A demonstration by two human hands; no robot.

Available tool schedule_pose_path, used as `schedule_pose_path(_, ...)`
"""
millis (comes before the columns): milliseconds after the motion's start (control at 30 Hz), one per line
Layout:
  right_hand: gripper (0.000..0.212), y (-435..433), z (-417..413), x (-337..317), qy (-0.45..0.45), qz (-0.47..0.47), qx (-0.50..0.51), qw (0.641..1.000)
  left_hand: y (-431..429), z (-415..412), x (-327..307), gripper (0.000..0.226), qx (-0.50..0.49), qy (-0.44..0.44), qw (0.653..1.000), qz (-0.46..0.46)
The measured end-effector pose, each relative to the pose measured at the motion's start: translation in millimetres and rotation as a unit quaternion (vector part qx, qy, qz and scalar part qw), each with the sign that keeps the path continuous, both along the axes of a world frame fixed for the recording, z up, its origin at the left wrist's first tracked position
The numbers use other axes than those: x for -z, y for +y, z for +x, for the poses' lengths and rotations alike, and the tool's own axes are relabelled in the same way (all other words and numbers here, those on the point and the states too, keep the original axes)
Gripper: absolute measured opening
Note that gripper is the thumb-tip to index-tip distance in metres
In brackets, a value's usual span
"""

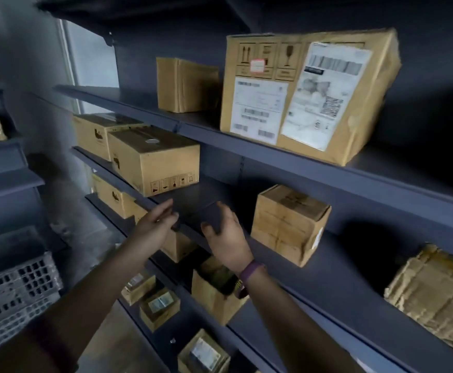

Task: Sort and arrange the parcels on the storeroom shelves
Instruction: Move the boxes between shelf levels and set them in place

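Fingers loosely straight, taped parcel near right hand, untouched

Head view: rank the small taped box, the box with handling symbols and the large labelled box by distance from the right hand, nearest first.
1. Small taped box, just right of the right hand, same shelf.
2. Box with handling symbols, same shelf, to the left.
3. Large labelled box, shelf above.
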State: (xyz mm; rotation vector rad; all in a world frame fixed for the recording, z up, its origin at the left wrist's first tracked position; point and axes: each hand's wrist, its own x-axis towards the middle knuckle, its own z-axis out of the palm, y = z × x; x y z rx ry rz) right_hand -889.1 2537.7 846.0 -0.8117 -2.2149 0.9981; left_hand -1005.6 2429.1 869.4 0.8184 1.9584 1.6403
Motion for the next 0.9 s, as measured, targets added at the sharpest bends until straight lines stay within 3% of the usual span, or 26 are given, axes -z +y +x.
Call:
schedule_pose_path(467,0.061,3.2,-258.6,-13.6,0.027,0.016,-0.035,0.999,10.3,-251.0,4.2,0.043,-0.014,-0.001,1.000,0.010)
schedule_pose_path(900,0.060,49.3,-542.3,-19.0,0.071,-0.012,-0.105,0.992,68.2,-541.8,3.2,0.035,-0.078,0.050,0.996,-0.015)
